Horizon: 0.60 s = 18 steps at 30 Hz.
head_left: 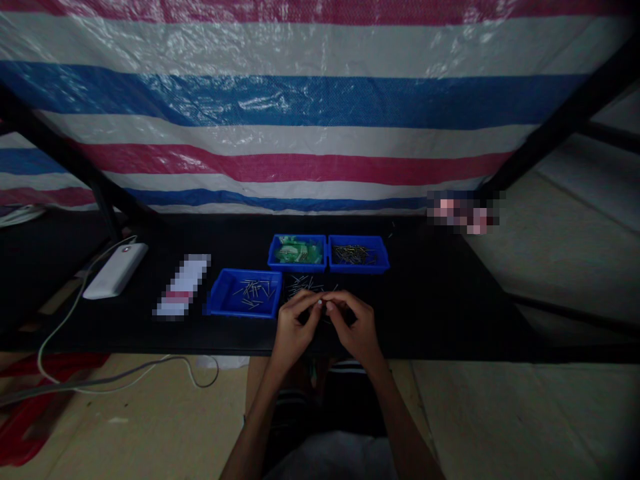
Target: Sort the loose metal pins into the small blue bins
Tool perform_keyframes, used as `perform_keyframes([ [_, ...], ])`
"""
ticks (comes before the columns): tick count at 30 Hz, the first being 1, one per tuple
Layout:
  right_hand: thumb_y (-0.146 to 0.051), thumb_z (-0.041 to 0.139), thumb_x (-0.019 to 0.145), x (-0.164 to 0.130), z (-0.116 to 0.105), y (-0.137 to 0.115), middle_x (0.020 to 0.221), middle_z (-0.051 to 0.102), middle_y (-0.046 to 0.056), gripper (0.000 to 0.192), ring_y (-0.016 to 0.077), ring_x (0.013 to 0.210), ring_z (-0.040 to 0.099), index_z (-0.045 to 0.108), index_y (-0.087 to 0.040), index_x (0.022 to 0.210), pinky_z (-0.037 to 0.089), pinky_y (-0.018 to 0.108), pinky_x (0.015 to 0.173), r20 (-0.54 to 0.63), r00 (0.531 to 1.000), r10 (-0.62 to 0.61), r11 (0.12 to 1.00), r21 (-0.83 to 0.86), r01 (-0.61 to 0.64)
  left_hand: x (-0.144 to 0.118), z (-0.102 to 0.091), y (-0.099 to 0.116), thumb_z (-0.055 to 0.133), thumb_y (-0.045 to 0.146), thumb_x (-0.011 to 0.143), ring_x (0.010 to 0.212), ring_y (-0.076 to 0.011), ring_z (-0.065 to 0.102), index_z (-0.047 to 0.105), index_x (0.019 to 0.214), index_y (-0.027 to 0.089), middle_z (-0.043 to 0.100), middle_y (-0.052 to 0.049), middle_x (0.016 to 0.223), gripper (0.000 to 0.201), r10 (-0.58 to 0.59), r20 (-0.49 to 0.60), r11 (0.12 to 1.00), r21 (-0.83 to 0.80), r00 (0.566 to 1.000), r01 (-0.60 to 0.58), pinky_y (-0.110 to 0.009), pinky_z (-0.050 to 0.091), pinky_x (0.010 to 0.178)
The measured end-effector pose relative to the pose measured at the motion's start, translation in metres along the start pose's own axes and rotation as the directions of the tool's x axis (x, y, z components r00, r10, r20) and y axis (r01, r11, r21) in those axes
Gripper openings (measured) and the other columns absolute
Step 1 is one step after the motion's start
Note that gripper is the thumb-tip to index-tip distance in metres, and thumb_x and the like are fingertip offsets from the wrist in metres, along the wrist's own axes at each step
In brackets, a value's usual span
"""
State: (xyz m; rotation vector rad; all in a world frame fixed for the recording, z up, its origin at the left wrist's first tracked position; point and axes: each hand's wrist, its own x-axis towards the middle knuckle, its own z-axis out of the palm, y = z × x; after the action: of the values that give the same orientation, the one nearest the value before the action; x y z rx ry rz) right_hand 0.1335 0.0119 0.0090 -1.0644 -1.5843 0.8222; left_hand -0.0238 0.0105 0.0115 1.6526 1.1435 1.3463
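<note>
Bare forearms [247, 433] reach from the bottom of the frame over the black surface [430, 313]. Left of centre stands 1 blue tray [221, 295]. Left hand [293, 330] and right hand [364, 330] meet, fingers pinched; what is between, I cannot tell. Thin metal pins [253, 289] lie in this tray and at frame centre, probably light, stiff, slippery: better gripped at mid-length.

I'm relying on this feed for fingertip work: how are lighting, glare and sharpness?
Head view: dim overall, with glare on the striped sheet; head view: pixelation hides patches left of the leftmost blue tray and by the black table's far right corner; head view: left hand and right hand show, but fingertip detail is too small.
</note>
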Motion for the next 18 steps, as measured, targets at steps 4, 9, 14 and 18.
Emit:
perform_keyframes([
  [4,-0.027,0.059,0.099,0.0012,0.0002,0.0009,0.075,0.067,-0.001,0.011,0.0146,0.065,0.061,0.068,-0.022,0.095,0.047,0.027,0.064,-0.075,0.996,0.058,0.998,-0.026,-0.06,-0.0004,-0.0001,-0.0006,0.062,0.026,0.1,0.091,-0.0193,0.069,0.08,0.116,0.022,0.074,-0.008,0.099,0.024,-0.019,-0.005,1.0,0.001,1.0,0.019,-0.029,0.053,0.08],
  [9,-0.027,0.059,0.098,0.005,0.0027,0.0024,0.072,0.066,-0.001,0.013,0.0134,0.062,0.059,0.066,-0.021,0.09,0.046,0.025,0.061,-0.025,0.997,0.075,0.995,-0.058,-0.077,-0.0011,-0.0001,-0.0034,0.062,0.024,0.1,0.091,-0.0189,0.069,0.079,0.117,0.022,0.074,-0.008,0.098,0.024,-0.005,-0.009,1.0,-0.013,1.0,0.005,-0.028,0.054,0.081],
  [14,-0.027,0.061,0.096,0.0055,0.004,0.0044,0.072,0.066,-0.002,0.011,0.0124,0.061,0.059,0.067,-0.021,0.088,0.046,0.024,0.059,-0.013,0.997,0.077,0.993,-0.087,-0.078,-0.0018,-0.0004,-0.0062,0.062,0.024,0.1,0.091,-0.0185,0.068,0.079,0.118,0.023,0.074,-0.007,0.098,0.025,-0.009,0.0,1.0,-0.01,1.0,0.009,-0.028,0.053,0.081],
  [18,-0.028,0.062,0.096,0.0051,0.0034,0.0032,0.071,0.065,-0.002,0.012,0.0122,0.06,0.058,0.067,-0.021,0.088,0.046,0.023,0.059,-0.014,0.997,0.075,0.994,-0.079,-0.075,-0.0021,-0.0005,-0.0067,0.062,0.024,0.1,0.091,-0.0183,0.068,0.079,0.119,0.023,0.073,-0.007,0.098,0.025,-0.009,-0.003,1.0,-0.005,1.0,0.009,-0.028,0.052,0.08],
])
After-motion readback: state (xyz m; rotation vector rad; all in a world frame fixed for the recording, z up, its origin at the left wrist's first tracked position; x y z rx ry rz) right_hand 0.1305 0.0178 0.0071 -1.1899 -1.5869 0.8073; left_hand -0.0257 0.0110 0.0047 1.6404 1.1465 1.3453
